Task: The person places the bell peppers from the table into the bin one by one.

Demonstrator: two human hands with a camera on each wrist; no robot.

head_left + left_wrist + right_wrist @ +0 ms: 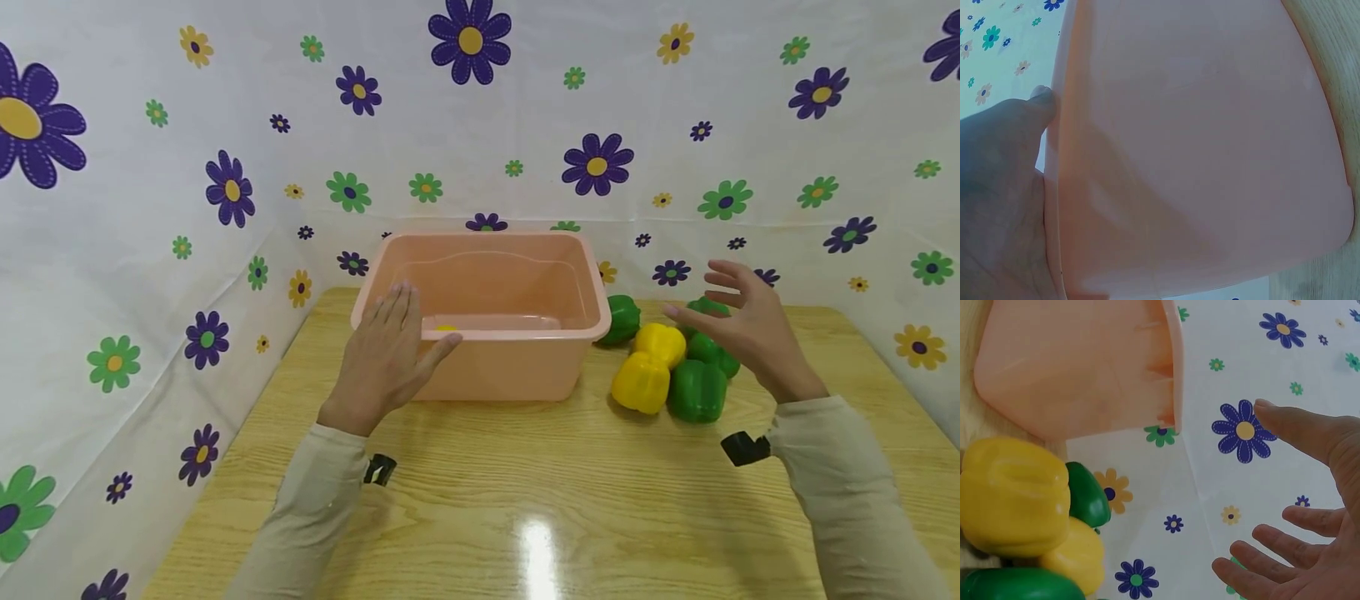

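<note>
Our sleeves [843,479] nearest; left grip [382,354] straight-fingered, thumb apart, at tub [510,367], eight o'clock; right grip [757,329] apart near peppers [641,383], three o'clock.

Over to the far side now, straight onto a white cloth [517,117], wrapping round to left and right, printed all over with purple, green and yellow flowers [597,167]. Spotting a big purple bloom [470,40] high in the far middle, a second purple one [20,118] running off the left edge, a large green one [32,525] on the near left. Down to a wood-grained table [450,508], pale yellow-brown, catching a bright streak of glare [538,558] at near middle!
</note>
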